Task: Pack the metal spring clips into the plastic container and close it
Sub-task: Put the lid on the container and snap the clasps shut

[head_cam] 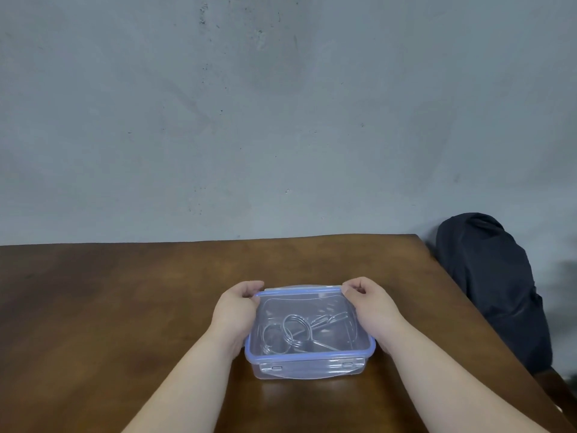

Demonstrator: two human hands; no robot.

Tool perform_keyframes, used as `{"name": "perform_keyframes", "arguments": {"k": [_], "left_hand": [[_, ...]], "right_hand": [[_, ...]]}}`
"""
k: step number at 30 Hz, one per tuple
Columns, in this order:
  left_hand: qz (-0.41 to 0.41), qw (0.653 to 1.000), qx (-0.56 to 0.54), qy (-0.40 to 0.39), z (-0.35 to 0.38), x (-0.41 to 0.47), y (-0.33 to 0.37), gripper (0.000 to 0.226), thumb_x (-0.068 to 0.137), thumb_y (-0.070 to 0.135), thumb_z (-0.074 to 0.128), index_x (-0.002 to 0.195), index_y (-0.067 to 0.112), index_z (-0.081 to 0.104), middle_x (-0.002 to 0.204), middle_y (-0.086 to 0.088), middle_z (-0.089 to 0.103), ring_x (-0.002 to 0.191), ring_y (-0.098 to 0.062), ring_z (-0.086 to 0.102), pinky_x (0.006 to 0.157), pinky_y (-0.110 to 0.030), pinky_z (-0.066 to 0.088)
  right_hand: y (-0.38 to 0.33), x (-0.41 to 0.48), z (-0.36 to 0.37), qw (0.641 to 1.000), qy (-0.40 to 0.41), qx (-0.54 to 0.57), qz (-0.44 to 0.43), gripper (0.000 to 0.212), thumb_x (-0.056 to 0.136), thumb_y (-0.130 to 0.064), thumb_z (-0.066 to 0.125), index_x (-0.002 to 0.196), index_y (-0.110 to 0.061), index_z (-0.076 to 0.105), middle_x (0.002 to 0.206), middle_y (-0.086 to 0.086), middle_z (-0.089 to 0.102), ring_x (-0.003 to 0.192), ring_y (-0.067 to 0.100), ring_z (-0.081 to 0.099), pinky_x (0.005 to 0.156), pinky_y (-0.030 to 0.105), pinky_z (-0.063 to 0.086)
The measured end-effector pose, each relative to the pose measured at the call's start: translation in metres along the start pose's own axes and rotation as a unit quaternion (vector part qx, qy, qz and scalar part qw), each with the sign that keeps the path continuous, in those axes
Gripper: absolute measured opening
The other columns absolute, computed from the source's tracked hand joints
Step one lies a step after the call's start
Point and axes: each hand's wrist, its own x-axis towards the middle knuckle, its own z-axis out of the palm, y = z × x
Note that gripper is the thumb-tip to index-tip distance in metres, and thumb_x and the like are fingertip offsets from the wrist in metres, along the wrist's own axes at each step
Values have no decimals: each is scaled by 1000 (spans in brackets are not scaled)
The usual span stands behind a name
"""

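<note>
A clear plastic container (309, 371) with a blue-rimmed lid (312, 303) stands on the brown table, near its front. The lid lies on top of it. Through the lid I see several metal spring clips (295, 334) with round wire loops lying inside. My left hand (235, 310) grips the left side of the container, fingertips curled over the far left corner of the lid. My right hand (371, 307) grips the right side, fingertips on the far right corner. The near latch flap (309, 367) hangs down at the front.
The wooden table (125, 292) runs to a grey wall behind. Its right edge slants toward me. A dark bag or cloth bundle (490, 282) sits just past the table's right edge.
</note>
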Motion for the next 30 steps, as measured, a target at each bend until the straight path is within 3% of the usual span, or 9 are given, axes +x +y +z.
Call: {"name": "perform_keyframes", "arguments": {"k": [5, 12, 15, 17, 18, 20, 23, 26, 30], "left_hand": [[5, 990, -128, -60, 6, -1, -6, 43, 105, -9, 42, 114, 24, 68, 127, 2, 66, 106, -19, 70, 75, -30, 58], [11, 957, -267, -110, 4, -1, -15, 56, 90, -25, 37, 120, 12, 64, 134, -5, 61, 102, -24, 68, 80, -39, 55], [20, 970, -192, -151, 0, -2, -13, 48, 85, -12, 47, 119, 19, 63, 128, -10, 62, 93, -22, 71, 74, -36, 59], [97, 980, 17, -172, -6, -2, -10, 53, 75, 10, 53, 125, 27, 58, 148, -11, 50, 127, -24, 57, 100, -36, 50], [159, 955, 175, -179, -11, -2, -5, 59, 75, 22, 55, 133, 31, 52, 162, -5, 34, 148, -20, 31, 117, -38, 33], [258, 835, 429, -229, -17, -4, 5, 82, 83, 60, 55, 156, 32, 30, 171, 8, -1, 155, -10, -16, 128, -42, 1], [247, 699, 598, -306, -22, -14, 23, 143, 53, 100, 46, 163, 26, -5, 163, 11, -28, 150, -10, -31, 127, -41, -10], [209, 661, 645, -322, -20, -19, 33, 156, 48, 92, 69, 160, 26, -17, 166, 7, -31, 152, -13, -29, 129, -48, 3], [203, 633, 680, -310, -9, -29, 42, 145, 62, 71, 79, 160, 24, -18, 171, 2, -16, 156, -18, -16, 126, -49, 20]], "right_hand": [[7, 4, 1, 993, -61, 99, 25, 24, 106, -23, 51, 108, -31, 73, 104, 2, 80, 94, 25, 76, 86, 48, 61], [20, 6, 6, 929, -110, 353, 14, 37, 102, 6, 41, 116, -8, 72, 121, 5, 76, 100, 31, 72, 84, 45, 54], [14, 4, 4, 944, -126, 306, 8, 35, 103, 3, 42, 115, -10, 73, 111, 15, 77, 87, 29, 74, 79, 42, 56], [10, 2, 1, 969, -127, 209, -21, 34, 105, 0, 44, 114, -15, 73, 116, 14, 75, 94, 21, 73, 81, 36, 56], [9, 3, -3, 984, -121, 110, -73, 30, 106, -5, 48, 117, -19, 72, 128, 7, 71, 111, 15, 68, 90, 31, 53], [3, 1, -13, 957, -153, -142, -200, 36, 102, -33, 59, 137, -26, 61, 151, -10, 50, 145, 4, 33, 116, 31, 33], [-15, -6, -26, 832, -257, -420, -255, 113, 73, -78, 62, 162, -26, 17, 167, -14, 13, 153, 3, -10, 127, 42, 5], [-32, -15, -31, 757, -316, -522, -233, 138, 64, -85, 66, 161, -25, -11, 170, -8, -14, 151, 10, -25, 125, 48, -8], [-45, -26, -27, 715, -334, -583, -195, 144, 63, -77, 75, 158, -29, -22, 169, -1, -21, 150, 15, -28, 125, 47, -8]]}}
